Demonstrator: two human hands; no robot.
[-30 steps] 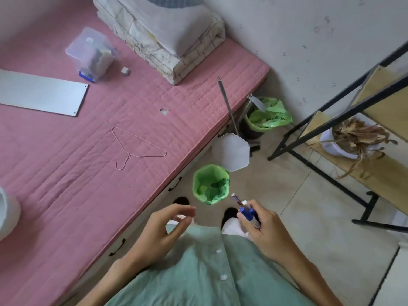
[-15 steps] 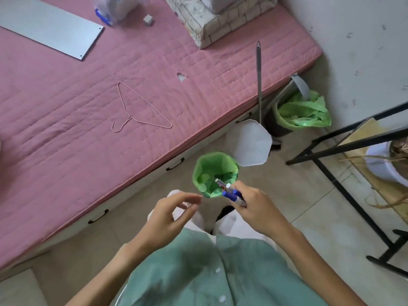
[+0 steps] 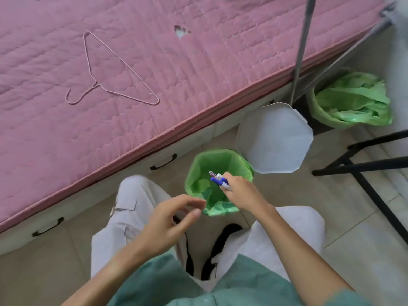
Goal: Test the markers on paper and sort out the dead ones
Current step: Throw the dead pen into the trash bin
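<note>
My right hand [image 3: 241,192] grips a small bunch of markers [image 3: 218,178], one with a blue cap and one white-tipped, their ends pointing over the mouth of a small bin lined with a green bag [image 3: 198,186]. The bin stands on the floor beside the bed, its white lid [image 3: 273,138] tipped open behind it. My left hand [image 3: 174,217] hovers empty just left of the bin, fingers loosely curled. No paper is in view.
A pink quilted mattress [image 3: 154,62] fills the upper left, with a wire hanger [image 3: 106,69] lying on it. A second green-lined bin [image 3: 353,100] stands at the right near a grey pole [image 3: 300,49]. A black metal frame [image 3: 362,168] crosses the floor at right.
The view has tilted down and closed in on the small bin. My right hand has carried the markers from in front of the bin to over its opening. My left hand stays empty.
</note>
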